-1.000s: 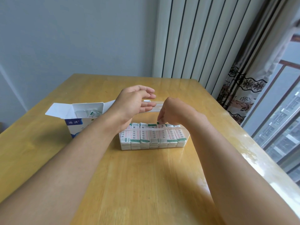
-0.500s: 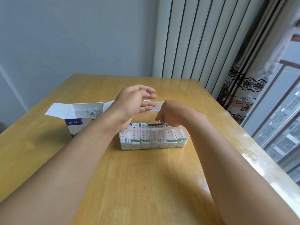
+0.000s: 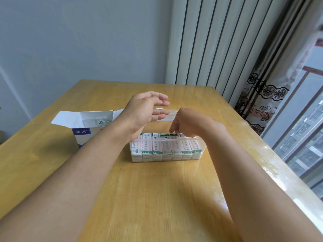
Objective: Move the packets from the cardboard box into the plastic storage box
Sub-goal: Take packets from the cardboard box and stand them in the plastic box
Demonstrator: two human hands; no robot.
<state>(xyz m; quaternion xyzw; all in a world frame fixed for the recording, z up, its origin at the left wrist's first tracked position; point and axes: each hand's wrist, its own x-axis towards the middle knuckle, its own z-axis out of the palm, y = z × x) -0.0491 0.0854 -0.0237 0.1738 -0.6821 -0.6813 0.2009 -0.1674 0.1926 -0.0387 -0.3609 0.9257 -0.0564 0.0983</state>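
The clear plastic storage box lies mid-table, long axis left to right, holding a row of white-and-green packets standing upright, their printed faces toward the camera; the print is too small to read. The cardboard box stands just left, flaps open upward, blue Chinese lettering on its front, a few packets inside. The left hand hovers with fingers relaxed and spread, grasping nothing. The right hand has fingers curled downward at the packet tops; what they grasp cannot be told.
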